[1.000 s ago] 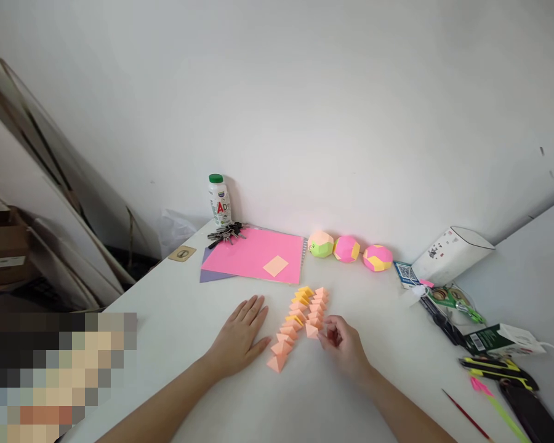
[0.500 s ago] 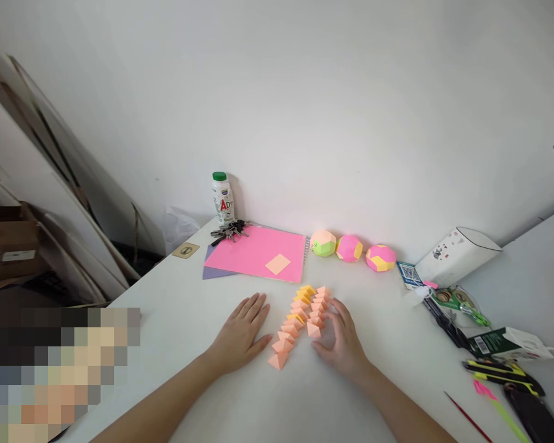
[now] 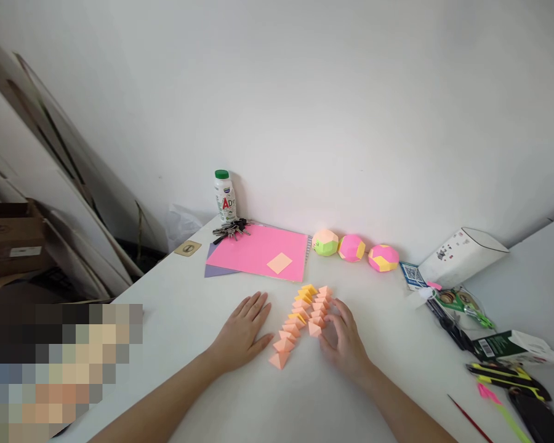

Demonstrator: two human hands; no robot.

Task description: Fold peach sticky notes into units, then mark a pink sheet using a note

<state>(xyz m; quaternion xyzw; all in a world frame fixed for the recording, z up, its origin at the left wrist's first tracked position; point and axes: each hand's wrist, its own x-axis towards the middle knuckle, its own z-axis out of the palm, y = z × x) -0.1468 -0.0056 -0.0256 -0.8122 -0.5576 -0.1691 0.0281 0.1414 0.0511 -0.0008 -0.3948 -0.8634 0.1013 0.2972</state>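
- Peach and yellow-orange folded-paper pieces sat in two rows on the white tabletop, between your left hand and your right hand.

- Row details?

- Longer left row: mostly peach, yellow-orange bits at the far end plus one around midway. It ran from near you up toward the wall, slanting right. Shorter right row: all peach, just beside it.

- Your left?

- Flat on the tabletop, palm down, fingers extended, nothing held. Your thumb pointed at the longer row, apart from it.

- Your right?

- Half curled, thumb and fingers spread, alongside the shorter row. Your thumb was right by its near end, fingertips by its right edge. Couldn't tell whether they made contact. No piece was lifted.

- Behind the rows?

- Bright pink rectangular sheet over a purple-grey sheet, with a small peach paper square on the pink. Metal keys lay at its far left corner, near a white bottle with a green cap. Peach-and-green faceted ball and two pink-and-yellow faceted balls lined up by the wall.

- Far right?

- Black-and-yellow cutter, thin dark-red stick, well apart from your right hand.
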